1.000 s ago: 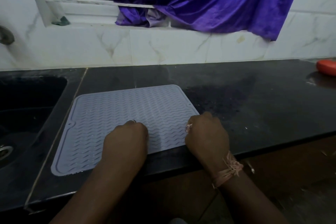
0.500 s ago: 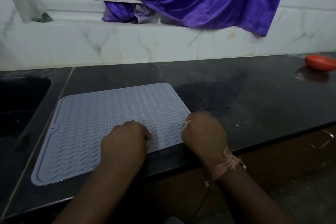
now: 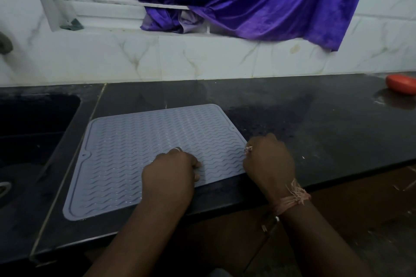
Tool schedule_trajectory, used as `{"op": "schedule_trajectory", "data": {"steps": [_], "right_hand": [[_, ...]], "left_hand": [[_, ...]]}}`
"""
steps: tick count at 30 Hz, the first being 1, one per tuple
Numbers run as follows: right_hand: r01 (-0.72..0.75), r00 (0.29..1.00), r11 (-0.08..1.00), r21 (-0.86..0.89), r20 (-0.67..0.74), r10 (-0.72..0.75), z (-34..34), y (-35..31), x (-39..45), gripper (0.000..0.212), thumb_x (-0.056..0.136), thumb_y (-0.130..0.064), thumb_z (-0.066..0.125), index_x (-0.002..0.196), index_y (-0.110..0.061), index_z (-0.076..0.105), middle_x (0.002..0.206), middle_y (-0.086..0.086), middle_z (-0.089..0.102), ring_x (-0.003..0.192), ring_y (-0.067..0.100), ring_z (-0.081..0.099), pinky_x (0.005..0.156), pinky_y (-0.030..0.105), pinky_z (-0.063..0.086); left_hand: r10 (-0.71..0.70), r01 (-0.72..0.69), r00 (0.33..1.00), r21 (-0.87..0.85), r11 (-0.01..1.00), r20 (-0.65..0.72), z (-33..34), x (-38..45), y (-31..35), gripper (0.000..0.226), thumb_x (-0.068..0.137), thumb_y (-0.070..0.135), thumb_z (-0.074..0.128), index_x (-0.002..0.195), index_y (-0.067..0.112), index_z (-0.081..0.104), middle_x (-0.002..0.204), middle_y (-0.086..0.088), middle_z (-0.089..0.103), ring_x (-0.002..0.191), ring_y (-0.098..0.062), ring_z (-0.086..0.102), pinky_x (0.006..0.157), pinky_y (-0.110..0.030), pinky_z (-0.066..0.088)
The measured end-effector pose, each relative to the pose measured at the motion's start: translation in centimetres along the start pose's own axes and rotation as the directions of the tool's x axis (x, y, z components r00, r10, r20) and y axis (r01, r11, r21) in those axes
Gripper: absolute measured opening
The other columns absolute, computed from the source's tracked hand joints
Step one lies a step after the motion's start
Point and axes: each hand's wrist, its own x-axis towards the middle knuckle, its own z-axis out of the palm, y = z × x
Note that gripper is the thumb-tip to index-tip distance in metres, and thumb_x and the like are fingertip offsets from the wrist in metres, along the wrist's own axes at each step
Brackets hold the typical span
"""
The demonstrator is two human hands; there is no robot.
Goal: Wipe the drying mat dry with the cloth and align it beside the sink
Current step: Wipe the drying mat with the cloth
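Head view: grey drying mat (image 3: 144, 155) is laid flat on the black counter (image 3: 315, 141), just right of the sink (image 3: 33, 132). Its near edge is gripped by the left hand (image 3: 171, 173), its near right corner by the right hand (image 3: 270, 159), fingers curled.

Pale grey-blue drying mat (image 3: 144, 146) ribbed all over with a wavy pattern, lying on a glossy black counter (image 3: 315, 132). Vivid purple curtain (image 3: 258, 0) above white wall tiles (image 3: 202, 58) veined with faint grey-green marbling. Bright red-orange dish (image 3: 401, 84) at the counter's far right corner; pinkish thread band (image 3: 292, 198) on one wrist.
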Motion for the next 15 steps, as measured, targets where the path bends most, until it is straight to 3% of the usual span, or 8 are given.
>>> {"op": "schedule_trajectory", "data": {"steps": [5,10,12,15], "right_hand": [[0.079,0.996,0.997,-0.013,0.040,-0.078,-0.4,-3.1,-1.2,0.016,0.084,-0.022,0.058,0.097,-0.015,0.064,0.107,0.006,0.051,0.098,0.026,0.056,0.068,0.032,0.047],[0.248,0.968,0.968,0.042,0.026,-0.250,0.8,-7.6,-3.2,0.017,0.088,-0.032,0.059,0.096,-0.019,0.064,0.103,0.001,0.051,0.095,0.022,0.054,0.063,0.030,0.036],[0.253,0.965,0.964,0.086,0.048,-0.257,0.8,-7.6,-3.1,0.013,0.088,-0.029,0.057,0.094,-0.019,0.063,0.095,-0.001,0.046,0.089,0.019,0.052,0.065,0.030,0.037],[0.187,0.978,0.979,0.079,0.078,-0.193,0.3,-5.6,-1.8,0.012,0.085,-0.020,0.054,0.090,-0.019,0.065,0.096,0.000,0.057,0.085,0.019,0.057,0.069,0.032,0.049]], "left_hand": [[0.033,-0.033,0.999,0.036,0.999,-0.005,-0.1,0.0,0.2,0.031,0.097,0.033,0.062,0.126,0.045,0.065,0.115,0.011,0.059,0.105,-0.013,0.058,0.082,-0.033,0.053],[0.039,-0.030,0.997,0.133,0.991,-0.068,0.2,0.1,0.2,0.028,0.099,0.023,0.057,0.117,0.039,0.070,0.109,0.008,0.060,0.094,-0.012,0.060,0.063,-0.025,0.039],[0.035,-0.034,0.999,0.029,0.999,-0.030,0.1,0.5,-0.7,0.025,0.095,0.026,0.061,0.112,0.039,0.073,0.107,0.011,0.065,0.092,-0.009,0.061,0.064,-0.024,0.042],[-0.010,0.016,0.999,-0.211,0.977,0.033,-1.5,0.3,-3.7,0.022,0.091,0.029,0.069,0.109,0.040,0.075,0.107,0.016,0.071,0.096,-0.005,0.064,0.083,-0.028,0.051]]}}
